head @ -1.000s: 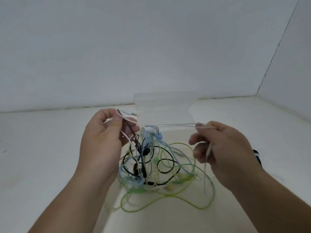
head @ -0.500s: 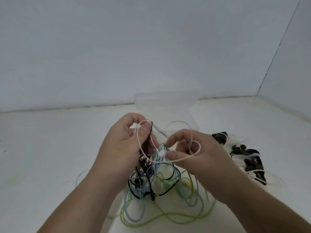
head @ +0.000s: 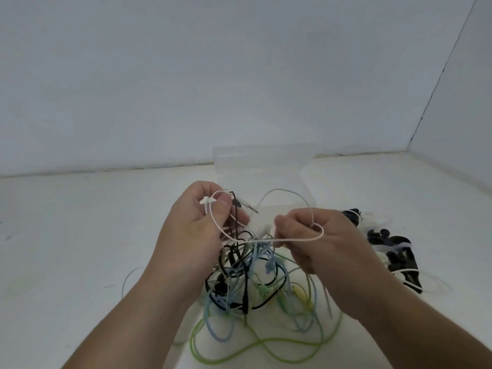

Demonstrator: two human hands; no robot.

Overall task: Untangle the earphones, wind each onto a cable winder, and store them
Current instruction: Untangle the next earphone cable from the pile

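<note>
While I am working over a pale white surface (head: 66, 249) that is running back to a plain grey-white wall (head: 213, 75), with a second wall meeting it at a dark seam (head: 436, 83) on my right, I am holding both hands up above the tangle of earphones (head: 253, 283). My left hand (head: 197, 235) is curling closed, its thumb pressing a thin white cable (head: 292, 238) and a black cable (head: 235, 222) against my fingers, and a small metal plug (head: 251, 208) is poking out past them. My right hand (head: 327, 249) is pinching the same white cable, which is looping across its back and between the two hands. The tangle of black, pale blue, green and yellow leads is hanging from my grip and spilling onto the surface just below, with a long green cable (head: 255, 344) trailing nearest me. A clear plastic box (head: 261, 166) is standing open behind my hands, and they are partly hiding it. A heap of black pieces (head: 399, 243) crossed by white cord is lying to the right, and my right wrist is covering its near edge.
</note>
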